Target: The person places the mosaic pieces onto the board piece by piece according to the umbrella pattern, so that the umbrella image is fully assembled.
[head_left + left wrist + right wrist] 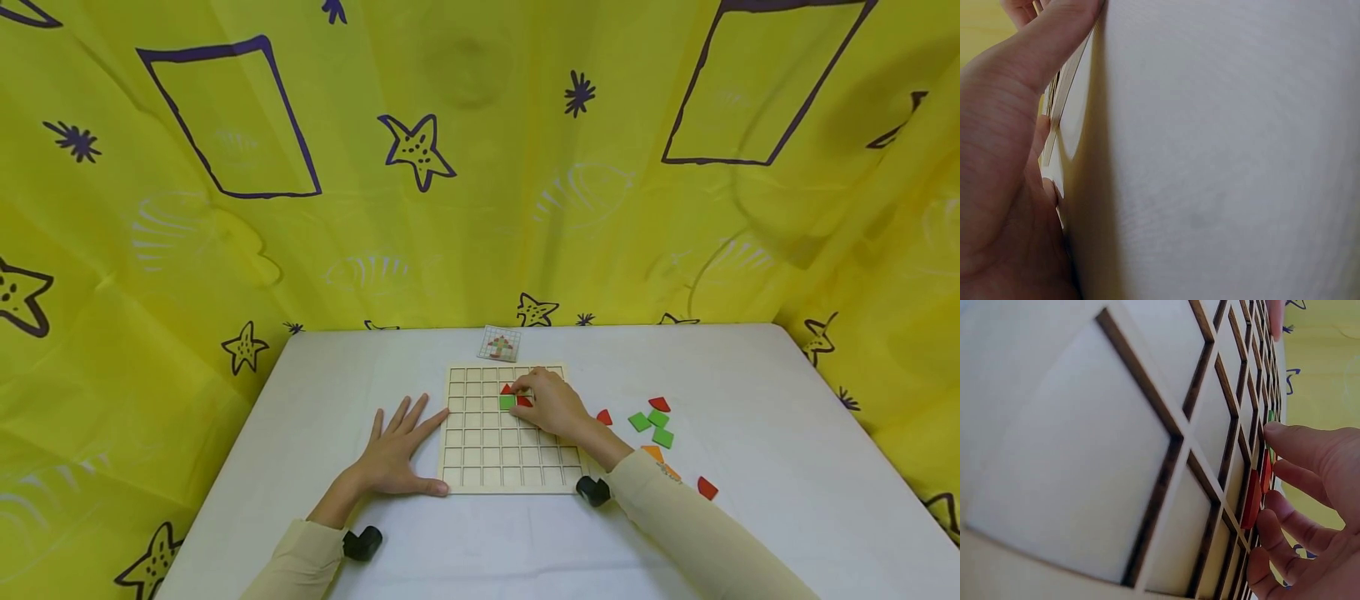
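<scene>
A pale wooden grid board point(472, 457) lies on the white table. My left hand point(393, 458) rests flat beside it, fingers spread, with the thumb and index fingertips at its left edge; in the left wrist view the hand point(997, 162) lies along the tablecloth. Over the board's upper right is my right hand point(553, 403), bent down with thumb and index fingertips at the small coloured pieces. A green square tile point(507, 402) sits in a cell, with a red piece point(506, 389) above it. Another red piece point(1251, 500) shows below my right fingertips; I cannot tell whether they pinch a piece.
A pattern card point(498, 343) lies behind the board. Right of it are loose green squares point(663, 437), red rounded pieces point(707, 488) and orange pieces point(652, 453), some close to my right sleeve point(682, 508). A yellow printed curtain point(480, 225) hangs behind the table.
</scene>
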Motion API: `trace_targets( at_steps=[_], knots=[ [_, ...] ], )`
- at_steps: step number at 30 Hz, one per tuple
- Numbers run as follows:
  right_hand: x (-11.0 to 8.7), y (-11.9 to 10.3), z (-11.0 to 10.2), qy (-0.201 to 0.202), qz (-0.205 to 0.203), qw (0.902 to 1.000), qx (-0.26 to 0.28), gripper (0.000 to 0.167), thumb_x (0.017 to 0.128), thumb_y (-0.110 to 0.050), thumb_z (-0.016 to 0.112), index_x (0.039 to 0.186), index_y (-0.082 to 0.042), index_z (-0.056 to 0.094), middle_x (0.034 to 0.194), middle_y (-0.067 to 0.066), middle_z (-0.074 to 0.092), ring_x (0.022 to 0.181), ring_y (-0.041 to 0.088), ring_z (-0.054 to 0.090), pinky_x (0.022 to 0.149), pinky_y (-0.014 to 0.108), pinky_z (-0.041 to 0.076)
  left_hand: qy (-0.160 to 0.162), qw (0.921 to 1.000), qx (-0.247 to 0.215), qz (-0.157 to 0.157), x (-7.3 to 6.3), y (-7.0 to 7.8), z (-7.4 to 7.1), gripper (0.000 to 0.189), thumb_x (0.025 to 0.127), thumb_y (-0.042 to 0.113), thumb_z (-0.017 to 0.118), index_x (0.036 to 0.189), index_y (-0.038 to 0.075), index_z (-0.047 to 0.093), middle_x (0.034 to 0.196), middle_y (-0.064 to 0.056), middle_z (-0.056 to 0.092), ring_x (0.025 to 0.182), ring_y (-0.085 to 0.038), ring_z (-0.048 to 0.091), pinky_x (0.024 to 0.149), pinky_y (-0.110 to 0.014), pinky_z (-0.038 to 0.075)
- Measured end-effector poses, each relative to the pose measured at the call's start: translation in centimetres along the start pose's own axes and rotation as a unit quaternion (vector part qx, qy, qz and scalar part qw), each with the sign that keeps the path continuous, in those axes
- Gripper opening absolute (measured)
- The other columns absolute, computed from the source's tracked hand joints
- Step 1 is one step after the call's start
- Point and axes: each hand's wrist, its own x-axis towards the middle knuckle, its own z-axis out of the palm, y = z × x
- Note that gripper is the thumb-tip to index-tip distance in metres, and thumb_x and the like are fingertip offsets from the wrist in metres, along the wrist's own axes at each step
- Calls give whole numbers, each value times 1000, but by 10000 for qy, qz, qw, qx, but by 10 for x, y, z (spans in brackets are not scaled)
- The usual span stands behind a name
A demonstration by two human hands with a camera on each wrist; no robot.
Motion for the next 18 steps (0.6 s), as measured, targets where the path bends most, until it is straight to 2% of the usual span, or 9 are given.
trace_targets(
  at_steps=[5,10,14,18],
  knots=[
    [-2,4,-4,-232,-201,9993,213,32,88,-23,84,116,-10,75,112,8,64,97,23,57,83,38,52,-20,10000,-5,-12,-1,-1,1,113,71,68,83,163,25,32,171,-16,10,157,-43,0,116,-73,-7],
    [-9,10,-20,-353,-595,9968,406,37,90,-20,82,123,-7,72,122,13,63,108,31,58,95,49,50,-13,10000,2,-3,-1,-2,2,113,72,68,82,163,25,32,171,-16,10,157,-43,0,116,-73,-7],
    [-20,18,-36,-399,-737,9959,344,43,91,-21,81,129,-6,69,130,14,61,120,35,56,103,54,47,-19,10000,-22,7,-1,-1,1,113,72,69,82,163,25,31,172,-16,9,157,-43,-1,116,-73,-8],
    [-34,30,-50,-335,-783,9962,199,47,90,-22,82,132,-8,68,134,14,59,126,36,54,106,57,46,4,10000,-30,33,0,0,-1,114,72,68,82,163,24,31,171,-16,10,156,-44,0,116,-73,-7]
  ],
)
